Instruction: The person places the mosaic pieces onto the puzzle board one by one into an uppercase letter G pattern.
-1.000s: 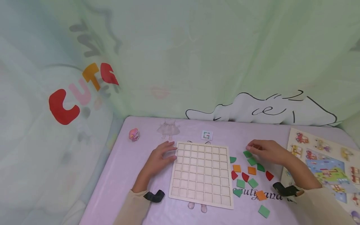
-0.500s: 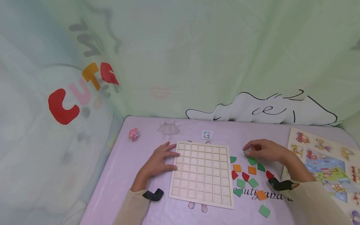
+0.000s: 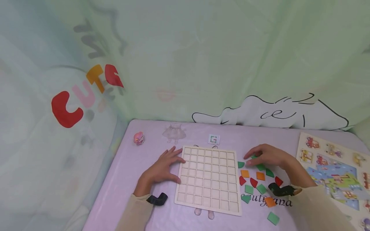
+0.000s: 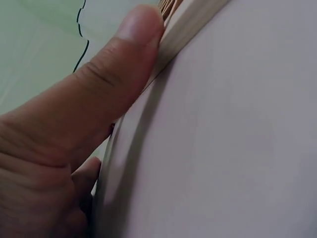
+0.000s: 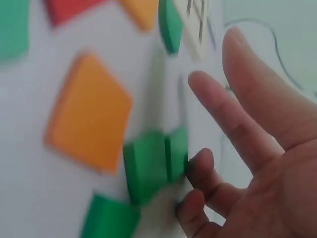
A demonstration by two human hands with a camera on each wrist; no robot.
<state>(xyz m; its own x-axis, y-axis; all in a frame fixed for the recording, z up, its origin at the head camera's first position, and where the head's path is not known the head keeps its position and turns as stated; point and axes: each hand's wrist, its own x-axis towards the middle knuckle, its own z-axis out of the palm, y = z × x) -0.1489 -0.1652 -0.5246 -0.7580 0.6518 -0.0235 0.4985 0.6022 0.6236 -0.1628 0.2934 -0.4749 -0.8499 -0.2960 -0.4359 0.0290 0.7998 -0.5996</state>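
Note:
My left hand (image 3: 163,168) lies spread along the left edge of a pale wooden grid board (image 3: 208,179), fingertips and thumb on its rim. In the left wrist view the thumb (image 4: 99,79) presses against the board's side (image 4: 183,37). Above the loose pieces to the right of the board, my right hand (image 3: 268,155) holds nothing, thumb and forefinger apart. Close to its fingertips lies a green quarter-circle piece (image 3: 241,165). Green pieces (image 5: 148,166) lie beneath the hand, partly hidden by it in the head view. An orange square (image 5: 91,114) lies nearby.
Several red, orange and green pieces (image 3: 249,189) are scattered right of the board. A small pattern card (image 3: 214,139) lies behind it. A pink toy (image 3: 138,138) stands at the back left. Picture puzzle boards (image 3: 338,170) fill the right side, near the right forearm.
My right hand has moved left over the pieces, towards the board, its thumb and forefinger spreading apart. The left hand's thumb has slid down along the board's edge, fingers spreading wider.

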